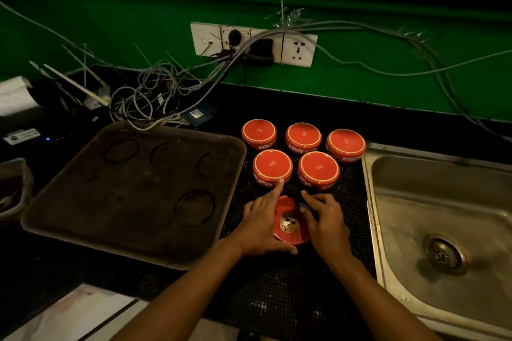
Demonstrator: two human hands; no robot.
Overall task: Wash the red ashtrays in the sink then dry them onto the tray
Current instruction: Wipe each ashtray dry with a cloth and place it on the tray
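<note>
A red ashtray (288, 235) stands upright on the black mat (354, 202) and holds a crumpled ball of gold foil (289, 223). My left hand (261, 225) cups its left side, thumb under the near rim and index finger stretched toward the back. My right hand (325, 223) grips its right rim with curled fingers. Several more red ashtrays (318, 167) sit upside down in two rows just behind. The brown tray (83, 202) lies to the left with ring marks on it. The steel sink (415, 202) is at the right.
A tangle of grey cables (155, 91) and a wall socket strip (297, 48) lie behind the tray against the green wall. A small dark container (11, 188) sits at the far left edge. The sink drain (444, 253) is open.
</note>
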